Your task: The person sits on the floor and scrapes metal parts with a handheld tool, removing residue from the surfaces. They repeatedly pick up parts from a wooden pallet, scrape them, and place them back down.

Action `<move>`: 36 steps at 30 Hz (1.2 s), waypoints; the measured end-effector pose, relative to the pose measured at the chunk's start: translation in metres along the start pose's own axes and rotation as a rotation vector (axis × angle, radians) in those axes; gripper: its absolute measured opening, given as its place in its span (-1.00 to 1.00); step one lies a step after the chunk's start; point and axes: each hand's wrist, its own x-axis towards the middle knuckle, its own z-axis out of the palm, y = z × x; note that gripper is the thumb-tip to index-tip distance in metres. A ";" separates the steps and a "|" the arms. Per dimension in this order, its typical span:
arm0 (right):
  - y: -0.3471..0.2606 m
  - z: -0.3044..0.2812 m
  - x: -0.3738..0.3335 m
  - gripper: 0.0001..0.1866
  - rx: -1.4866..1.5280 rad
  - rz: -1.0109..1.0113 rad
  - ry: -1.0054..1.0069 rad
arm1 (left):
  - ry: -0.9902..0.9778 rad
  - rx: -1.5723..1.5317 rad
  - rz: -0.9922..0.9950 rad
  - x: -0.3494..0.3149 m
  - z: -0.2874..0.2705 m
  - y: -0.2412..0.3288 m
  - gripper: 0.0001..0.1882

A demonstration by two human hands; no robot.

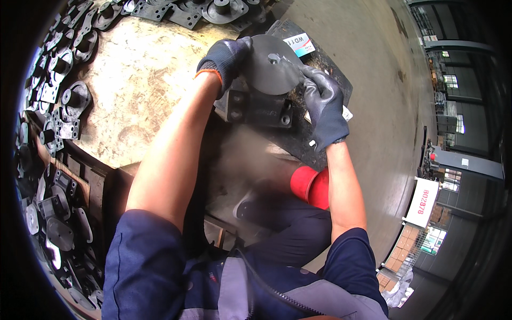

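Note:
A dark grey round metal plate (264, 74) with a small central hole is held up in front of me. My left hand (226, 60), in a dark glove with an orange cuff edge, is closed on the plate's left rim. My right hand (324, 104), also gloved, has its fingers bent together at the plate's right side. A pale streak lies between those fingertips and the hole; whether it is a thin tool or a shine is unclear. Just below the plate sits a dark metal block (260, 110) with several round holes. Whether the two are joined cannot be told.
Many dark metal brackets (74, 98) crowd the left and far edges of the worn wooden board (133, 80). A dark stand (336, 80) bearing a printed card (300, 45) is behind my right hand. A red bucket-like container (309, 186) stands by my leg.

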 end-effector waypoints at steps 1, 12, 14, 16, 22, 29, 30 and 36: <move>0.002 0.000 0.000 -0.77 0.056 0.032 -0.003 | 0.005 0.005 0.004 0.001 0.001 -0.001 -0.46; 0.012 0.013 -0.003 -0.79 -0.014 -0.208 0.051 | 0.016 -0.035 -0.004 0.002 0.001 -0.003 -0.45; 0.011 0.016 -0.005 -0.82 0.012 -0.227 0.103 | 0.018 0.021 0.049 0.006 0.001 -0.006 -0.45; 0.010 0.017 -0.006 -0.85 0.043 -0.247 0.136 | 0.020 0.043 0.058 0.009 0.000 -0.009 -0.45; 0.019 0.016 -0.008 -0.83 -0.032 -0.292 0.097 | -0.002 0.011 -0.005 0.004 0.001 -0.003 -0.46; 0.022 0.008 -0.010 -0.73 0.077 -0.117 0.039 | 0.001 0.006 0.015 0.005 0.000 -0.006 -0.47; 0.023 0.009 -0.009 -0.72 0.070 -0.113 0.048 | 0.003 0.004 0.016 0.006 0.000 -0.006 -0.48; 0.016 0.012 -0.004 -0.68 0.002 -0.177 0.051 | 0.020 0.001 0.012 -0.004 0.001 0.003 -0.48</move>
